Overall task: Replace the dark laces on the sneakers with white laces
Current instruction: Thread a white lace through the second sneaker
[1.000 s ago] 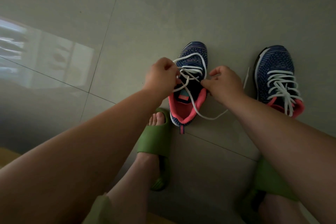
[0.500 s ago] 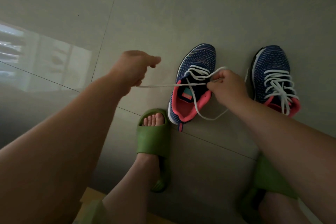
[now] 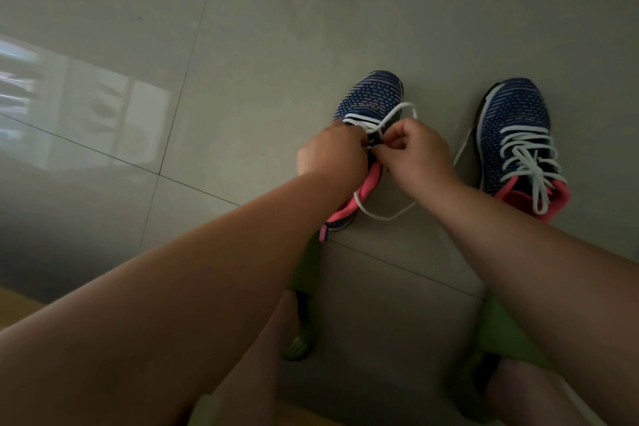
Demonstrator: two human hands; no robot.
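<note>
White lace (image 3: 387, 214) half-threaded in left sneaker (image 3: 371, 97), mid-floor (image 3: 242, 45). Both hands, L (image 3: 333, 156) & R (image 3: 416, 152), pinch it at an eyelet. Keep lace flat, pull ends even. Right sneaker (image 3: 518, 135) looks done.

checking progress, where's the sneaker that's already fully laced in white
In the head view, the fully laced sneaker stands on the floor at the right, just beyond the right hand.

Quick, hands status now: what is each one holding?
Left hand: fingers curled at the white lace; grip hidden.
Right hand: pinches the white lace.
</note>
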